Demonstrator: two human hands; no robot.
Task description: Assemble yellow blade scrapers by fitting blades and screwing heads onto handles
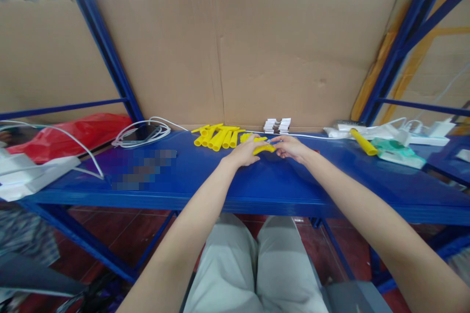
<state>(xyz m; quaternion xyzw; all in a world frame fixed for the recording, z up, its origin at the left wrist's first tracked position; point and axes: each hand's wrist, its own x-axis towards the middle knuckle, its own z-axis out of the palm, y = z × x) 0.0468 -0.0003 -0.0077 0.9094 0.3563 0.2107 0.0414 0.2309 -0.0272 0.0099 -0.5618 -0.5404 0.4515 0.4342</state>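
The left hand (244,153) holds a yellow tube (264,148) between thumb and fingers, directly in front of the body on the blue desk (198,178). The right hand (290,147) meets the tube's far end with bent fingers; I cannot tell whether they pinch it or something small beside it. Good handling here probably means a firm but light left hold, so the thin wall keeps its shape, while the right fingertips work close to the end and in line with the tube. The loose yellow tubes (216,139) left of the grip are best left unbumped. Hard to make out: the tube's middle, covered by the left fingers; a pale bit between the hands; and a pixelated patch further left.
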